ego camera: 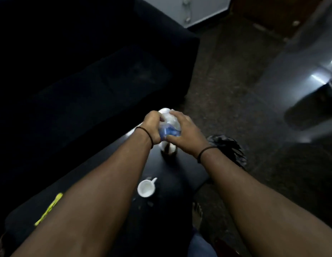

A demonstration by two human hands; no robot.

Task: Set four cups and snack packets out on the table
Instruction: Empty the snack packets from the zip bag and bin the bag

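Both hands hold one white and blue snack packet (169, 125) above the far end of the black table (180, 169). My left hand (152, 127) grips its left side and my right hand (183, 132) grips its right side and lower edge. Directly below the packet stands a cup (169, 152) with a dark inside, partly hidden by my hands. A small white cup (146, 188) with a handle stands on the table nearer to me, between my forearms. A yellow packet (49, 208) lies at the table's left, partly covered by my left forearm.
A dark sofa (78, 71) fills the left and far side beyond the table. A black crumpled bag (228, 147) sits on the floor past the table's right edge. My bare foot (196, 214) rests on the carpet at the table's right side.
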